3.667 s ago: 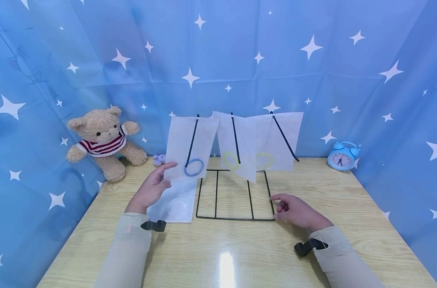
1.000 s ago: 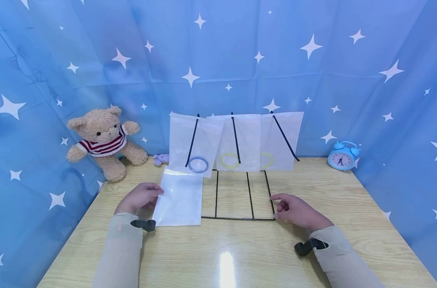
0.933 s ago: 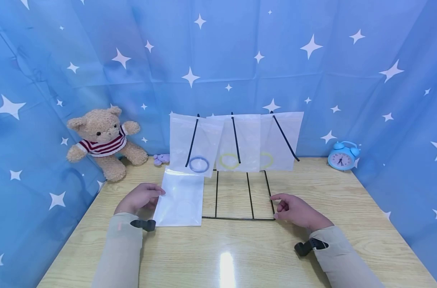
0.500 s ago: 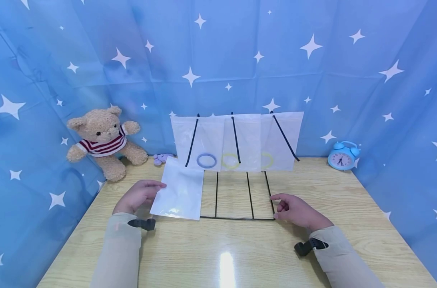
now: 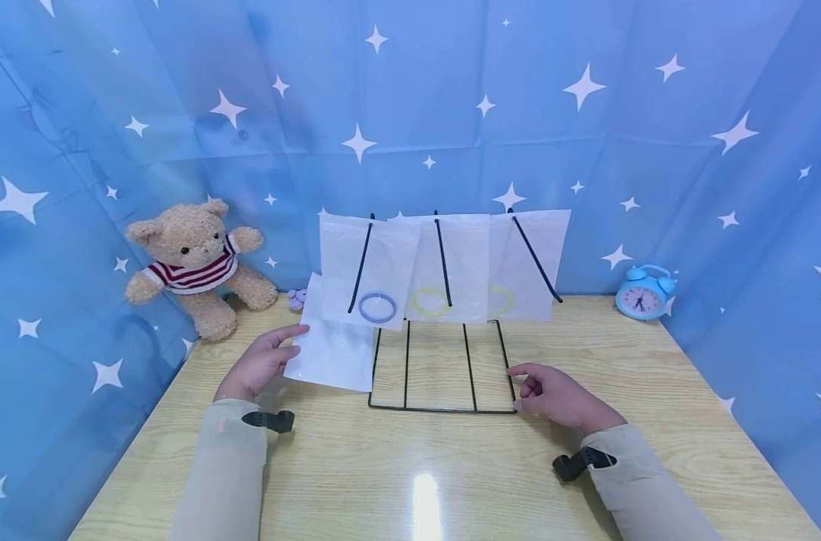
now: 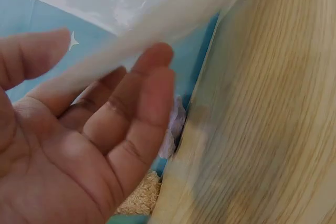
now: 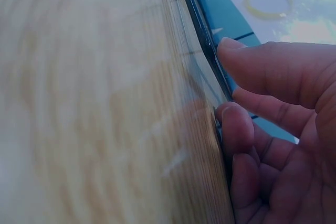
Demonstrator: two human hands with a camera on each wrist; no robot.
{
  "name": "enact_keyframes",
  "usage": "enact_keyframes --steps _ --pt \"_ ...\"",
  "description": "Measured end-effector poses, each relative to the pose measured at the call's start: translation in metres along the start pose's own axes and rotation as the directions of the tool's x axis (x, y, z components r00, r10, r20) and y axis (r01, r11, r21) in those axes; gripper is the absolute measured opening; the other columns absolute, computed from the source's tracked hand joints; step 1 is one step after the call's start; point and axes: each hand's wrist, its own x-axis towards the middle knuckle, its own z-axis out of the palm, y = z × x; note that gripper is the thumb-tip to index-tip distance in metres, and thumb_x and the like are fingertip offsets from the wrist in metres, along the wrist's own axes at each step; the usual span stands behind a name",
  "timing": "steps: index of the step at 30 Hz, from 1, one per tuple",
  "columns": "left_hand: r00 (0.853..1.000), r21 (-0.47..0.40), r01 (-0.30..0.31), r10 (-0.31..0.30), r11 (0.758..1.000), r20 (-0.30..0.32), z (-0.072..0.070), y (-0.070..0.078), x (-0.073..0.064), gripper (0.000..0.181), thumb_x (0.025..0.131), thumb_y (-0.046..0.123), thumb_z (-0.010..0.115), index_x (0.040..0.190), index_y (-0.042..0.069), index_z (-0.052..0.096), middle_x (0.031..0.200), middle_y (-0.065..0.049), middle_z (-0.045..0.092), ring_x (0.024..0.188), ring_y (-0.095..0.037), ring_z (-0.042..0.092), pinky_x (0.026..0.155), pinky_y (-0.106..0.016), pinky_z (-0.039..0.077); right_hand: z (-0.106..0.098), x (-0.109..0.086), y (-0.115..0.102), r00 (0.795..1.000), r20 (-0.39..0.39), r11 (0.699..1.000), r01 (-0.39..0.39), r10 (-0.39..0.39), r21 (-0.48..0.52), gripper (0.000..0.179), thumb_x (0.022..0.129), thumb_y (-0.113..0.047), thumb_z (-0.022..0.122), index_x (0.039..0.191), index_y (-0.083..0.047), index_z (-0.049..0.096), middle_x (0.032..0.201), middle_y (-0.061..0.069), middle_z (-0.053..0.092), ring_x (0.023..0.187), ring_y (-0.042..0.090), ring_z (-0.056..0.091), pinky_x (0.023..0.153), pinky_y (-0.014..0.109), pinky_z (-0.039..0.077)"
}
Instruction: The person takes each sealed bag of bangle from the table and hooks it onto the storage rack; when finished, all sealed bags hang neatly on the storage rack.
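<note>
In the head view my left hand (image 5: 260, 362) holds a white plastic zip bag (image 5: 332, 357) by its left edge, tilted up off the table. Its upper part goes behind a hanging bag with a blue ring (image 5: 378, 308). The left wrist view has the bag's blurred edge (image 6: 157, 30) passing between thumb and fingers. My right hand (image 5: 552, 394) grips the right side of a black wire display rack (image 5: 444, 411) at its base, thumb and index finger on the wire. On the rack's other two prongs hang bags with yellow rings, the middle bag (image 5: 460, 263) and right bag (image 5: 535, 263).
A teddy bear (image 5: 192, 252) in a striped top sits at the back left, with a small purple toy (image 5: 297, 300) beside the bags. A blue alarm clock (image 5: 643, 293) stands at the back right. Behind everything hangs a blue star-print curtain (image 5: 424, 90).
My left hand has picked the bag up from the table and brought it back towards the rack. The hanging bags have swung a little. My right hand has stayed put.
</note>
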Motion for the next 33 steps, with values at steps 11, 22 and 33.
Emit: enact_keyframes --steps 11,22,33 --pt "0.998 0.070 -0.020 0.024 0.997 -0.061 0.005 -0.004 0.007 0.051 0.106 0.001 0.045 0.157 -0.001 0.047 0.169 -0.020 0.035 0.156 -0.038 0.028 0.127 -0.058 0.026 -0.001 0.001 0.000 1.000 0.003 1.000 -0.003 0.003 -0.006 0.062 0.092 -0.012 0.080 0.147 0.002 0.056 0.097 0.007 0.061 0.083 0.019 0.055 0.066 0.026 0.048" --pt "0.982 0.121 0.051 -0.028 0.991 -0.184 0.007 -0.004 0.013 0.049 0.106 0.003 0.041 0.153 0.008 0.056 0.171 -0.017 0.033 0.162 -0.037 0.017 0.131 -0.061 0.015 -0.001 0.001 0.002 1.000 0.011 1.000 0.000 0.000 0.010 0.061 0.093 -0.012 0.080 0.147 0.002 0.055 0.097 0.008 0.060 0.081 0.020 0.055 0.064 0.027 0.049" --pt "0.958 0.085 0.037 -0.011 0.996 -0.287 0.007 0.001 0.010 0.049 0.107 0.004 0.039 0.151 0.011 0.060 0.171 -0.012 0.034 0.162 -0.034 0.019 0.131 -0.060 0.017 0.000 0.002 0.004 1.000 0.002 1.000 -0.002 0.002 -0.005 0.061 0.093 -0.013 0.080 0.147 0.001 0.056 0.098 0.008 0.060 0.085 0.021 0.055 0.067 0.027 0.048"
